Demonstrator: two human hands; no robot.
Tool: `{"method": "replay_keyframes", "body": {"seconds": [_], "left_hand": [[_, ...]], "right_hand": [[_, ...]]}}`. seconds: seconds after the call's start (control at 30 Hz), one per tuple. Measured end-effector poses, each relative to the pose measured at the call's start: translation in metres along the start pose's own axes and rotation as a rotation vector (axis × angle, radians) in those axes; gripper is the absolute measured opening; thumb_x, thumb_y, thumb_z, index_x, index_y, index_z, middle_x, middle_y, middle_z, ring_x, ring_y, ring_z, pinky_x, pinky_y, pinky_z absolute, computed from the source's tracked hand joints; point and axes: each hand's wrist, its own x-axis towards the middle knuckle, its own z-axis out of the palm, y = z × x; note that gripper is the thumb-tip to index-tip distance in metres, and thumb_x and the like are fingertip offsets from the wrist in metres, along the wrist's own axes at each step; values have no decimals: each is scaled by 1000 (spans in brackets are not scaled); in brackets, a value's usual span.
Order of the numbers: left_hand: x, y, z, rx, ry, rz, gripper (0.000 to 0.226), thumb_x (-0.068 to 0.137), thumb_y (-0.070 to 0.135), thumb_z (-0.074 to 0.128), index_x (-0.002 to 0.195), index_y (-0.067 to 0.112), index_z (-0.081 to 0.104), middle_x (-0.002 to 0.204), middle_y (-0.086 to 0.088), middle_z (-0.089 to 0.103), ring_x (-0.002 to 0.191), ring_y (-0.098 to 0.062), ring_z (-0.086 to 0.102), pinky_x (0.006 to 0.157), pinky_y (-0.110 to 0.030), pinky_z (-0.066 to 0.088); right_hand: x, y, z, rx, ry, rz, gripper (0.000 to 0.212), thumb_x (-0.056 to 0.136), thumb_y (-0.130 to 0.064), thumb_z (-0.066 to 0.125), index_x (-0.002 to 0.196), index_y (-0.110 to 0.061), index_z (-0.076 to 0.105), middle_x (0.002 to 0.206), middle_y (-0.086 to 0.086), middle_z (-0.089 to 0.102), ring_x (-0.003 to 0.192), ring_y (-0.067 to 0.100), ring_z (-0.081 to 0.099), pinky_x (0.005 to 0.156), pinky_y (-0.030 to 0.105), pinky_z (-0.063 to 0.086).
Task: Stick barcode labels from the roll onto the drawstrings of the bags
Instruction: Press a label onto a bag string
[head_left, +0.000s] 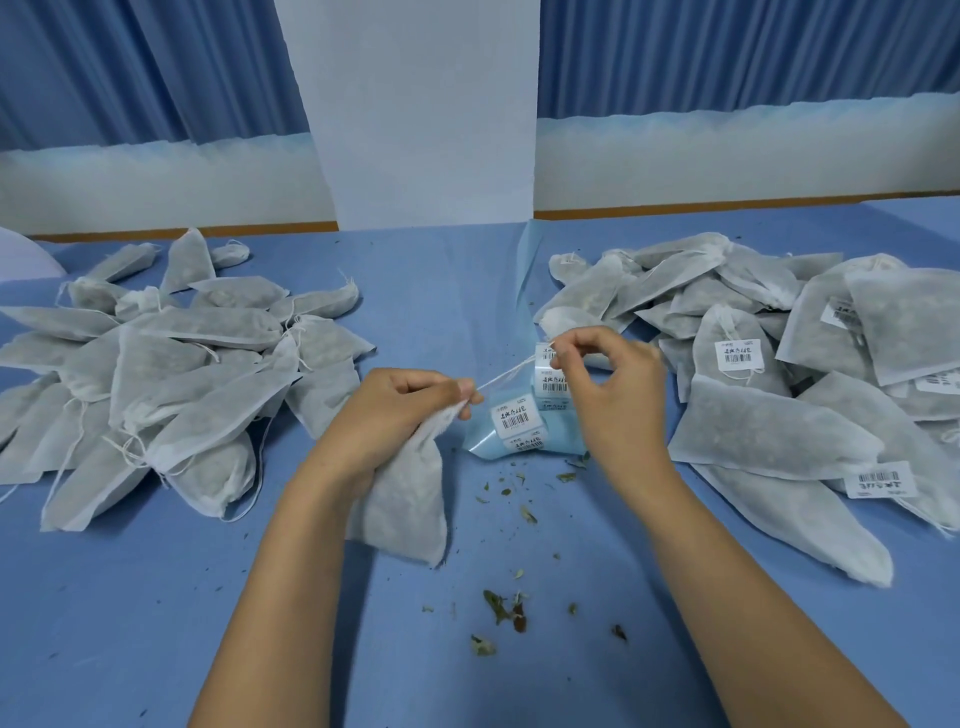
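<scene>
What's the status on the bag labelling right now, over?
Left hand grips bag neck. Right hand pinches drawstring, taut. Label strip on table between hands. Nothing blocking.

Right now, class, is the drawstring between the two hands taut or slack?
Taut: the drawstring runs straight from the left hand, gripping the neck of the bag, up to the pinching right hand.

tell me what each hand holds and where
Left hand grips the bag at its gathered neck; right hand pinches the drawstring at its far end, at a barcode label.
</scene>
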Motion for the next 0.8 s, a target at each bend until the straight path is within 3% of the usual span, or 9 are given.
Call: {"method": "replay_keyframes", "body": {"seconds": [0.13,0.27,0.37,0.43,0.5,0.57,0.63,0.7,0.8], "left_hand": [[-4,-1,-9,10,-236,-115,27,64,40,85,87,26,79,78,3,74,67,-2,64,60,-14,49],[0,-5,-6,158,-152,-185,13,76,36,80,71,25,76,64,6,68,58,-6,63,58,-20,46],[5,-9,4,186,29,-170,23,82,35,74,64,22,70,58,7,64,52,-6,58,49,-16,41],[6,-8,8,79,149,-120,22,85,29,72,68,16,67,59,2,61,52,-10,53,45,-15,38],[6,-6,8,9,230,-56,21,89,24,67,72,12,65,62,-4,56,55,-13,48,45,-17,35],[6,-3,8,-42,294,-17,23,92,22,63,70,13,62,60,-2,51,54,-12,43,46,-19,32],[5,0,8,-146,334,-3,30,92,20,62,62,19,62,53,5,50,49,-8,44,45,-18,33],[4,2,8,-260,339,13,30,91,20,63,61,22,63,58,2,52,55,-11,48,52,-23,38],[2,3,9,-330,331,56,17,90,20,64,74,16,63,67,-4,53,64,-16,51,60,-29,41]], "right_hand": [[1,-1,-1,-3,38,67,12,89,-13,62,80,-20,65,76,-8,66,95,32,60,92,48,43],[-1,-4,-4,72,136,92,10,86,-12,64,79,-18,67,78,-8,67,91,24,62,94,43,44],[-17,-21,3,-5,165,-215,7,82,-14,66,76,-17,67,76,-13,66,93,9,56,88,22,36],[-29,-28,12,-76,88,-512,9,81,-12,65,72,-12,67,74,-10,66,81,0,55,88,26,31],[-37,-29,22,-139,-43,-665,11,82,-11,64,71,-10,66,76,-7,67,78,9,59,90,30,30],[-39,-26,27,-173,-171,-630,8,82,-10,66,74,-10,67,87,-4,66,85,15,60,90,33,30],[-39,-24,28,-147,-278,-456,4,82,-8,66,78,-9,68,108,0,60,103,17,55,94,33,30],[-37,-23,26,-51,-374,-248,5,85,-6,65,82,-10,67,125,0,48,117,14,45,99,22,30],[-34,-24,24,62,-457,-96,8,88,-4,62,84,-11,65,126,1,44,111,1,47,89,10,36]]}}
